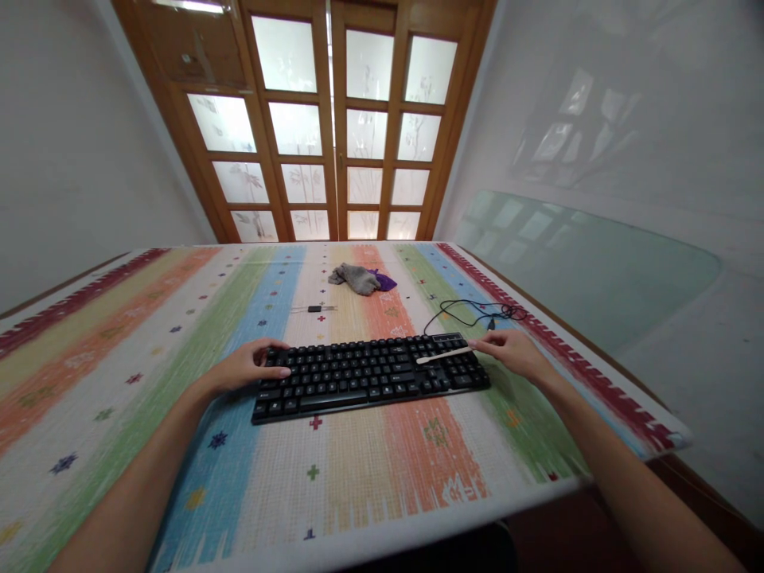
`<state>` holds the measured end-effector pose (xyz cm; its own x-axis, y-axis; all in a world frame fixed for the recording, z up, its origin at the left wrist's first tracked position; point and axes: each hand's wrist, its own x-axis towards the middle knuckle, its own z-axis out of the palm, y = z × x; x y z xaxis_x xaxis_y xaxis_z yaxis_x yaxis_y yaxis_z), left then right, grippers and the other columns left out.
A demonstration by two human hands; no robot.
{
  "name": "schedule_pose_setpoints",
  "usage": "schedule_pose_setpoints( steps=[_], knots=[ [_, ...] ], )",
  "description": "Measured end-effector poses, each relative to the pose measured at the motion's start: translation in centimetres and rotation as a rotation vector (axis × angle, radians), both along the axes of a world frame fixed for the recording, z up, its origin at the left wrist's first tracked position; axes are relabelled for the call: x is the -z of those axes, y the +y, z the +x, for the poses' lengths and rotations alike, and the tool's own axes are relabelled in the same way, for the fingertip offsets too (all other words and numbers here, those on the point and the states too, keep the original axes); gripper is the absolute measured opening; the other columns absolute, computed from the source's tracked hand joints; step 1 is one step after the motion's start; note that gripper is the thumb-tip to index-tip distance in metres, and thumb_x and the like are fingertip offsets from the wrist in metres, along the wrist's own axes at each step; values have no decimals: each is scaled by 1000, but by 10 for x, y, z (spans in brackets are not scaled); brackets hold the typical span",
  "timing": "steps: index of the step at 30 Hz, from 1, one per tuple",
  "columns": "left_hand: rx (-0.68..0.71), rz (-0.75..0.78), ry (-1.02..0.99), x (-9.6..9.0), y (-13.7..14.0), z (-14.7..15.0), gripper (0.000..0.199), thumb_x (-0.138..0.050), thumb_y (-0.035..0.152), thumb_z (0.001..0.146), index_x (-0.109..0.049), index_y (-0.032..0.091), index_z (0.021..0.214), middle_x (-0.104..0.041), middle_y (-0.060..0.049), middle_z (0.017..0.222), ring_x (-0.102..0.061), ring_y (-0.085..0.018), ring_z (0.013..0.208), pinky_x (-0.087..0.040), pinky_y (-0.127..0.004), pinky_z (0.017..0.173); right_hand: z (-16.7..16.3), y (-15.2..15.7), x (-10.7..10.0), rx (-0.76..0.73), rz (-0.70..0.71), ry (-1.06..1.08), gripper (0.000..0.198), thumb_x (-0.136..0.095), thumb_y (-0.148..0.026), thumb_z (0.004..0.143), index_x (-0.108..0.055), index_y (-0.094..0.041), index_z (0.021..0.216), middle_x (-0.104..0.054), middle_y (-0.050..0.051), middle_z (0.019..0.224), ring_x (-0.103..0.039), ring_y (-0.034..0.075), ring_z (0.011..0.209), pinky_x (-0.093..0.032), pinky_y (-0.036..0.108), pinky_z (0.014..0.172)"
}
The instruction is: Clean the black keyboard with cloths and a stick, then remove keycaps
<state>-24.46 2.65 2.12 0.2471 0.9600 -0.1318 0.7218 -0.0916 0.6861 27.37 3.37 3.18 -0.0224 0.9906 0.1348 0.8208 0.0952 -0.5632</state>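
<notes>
A black keyboard lies on the striped tablecloth in front of me, slightly tilted in view. My left hand grips its left end, thumb over the keys and fingers curled at the back corner. Above the number keys at the right, my right hand pinches a slim whitish stick with a thicker tip. That tip points left over the keys; whether it touches them I cannot tell.
The keyboard's black cable lies coiled behind its right end. Farther back is a crumpled grey cloth with a purple cloth. A small black piece has thin pale strands at both ends. A wall stands beyond the table's right edge.
</notes>
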Motion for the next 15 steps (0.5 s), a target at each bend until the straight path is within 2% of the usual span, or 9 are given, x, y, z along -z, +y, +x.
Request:
schedule_pose_setpoints(
  steps=[10, 15],
  knots=[
    [-5, -4, 3, -2, -1, 2, 71, -69, 67, 61, -65, 18, 112, -58, 1, 74, -50, -18, 67, -37, -27, 60, 27, -4, 0, 83, 59, -34, 65, -55, -80, 68, -74, -18, 64, -62, 4, 56, -52, 17, 53, -33, 29, 51],
    [-8, -6, -6, -2, -1, 2, 71, -69, 67, 61, -65, 18, 111, -57, 1, 72, -49, -18, 66, -36, -28, 60, 38, -3, -3, 132, 19, -35, 63, -59, -79, 65, -76, -18, 67, -66, 6, 59, -56, 19, 57, -37, 31, 54]
  ],
)
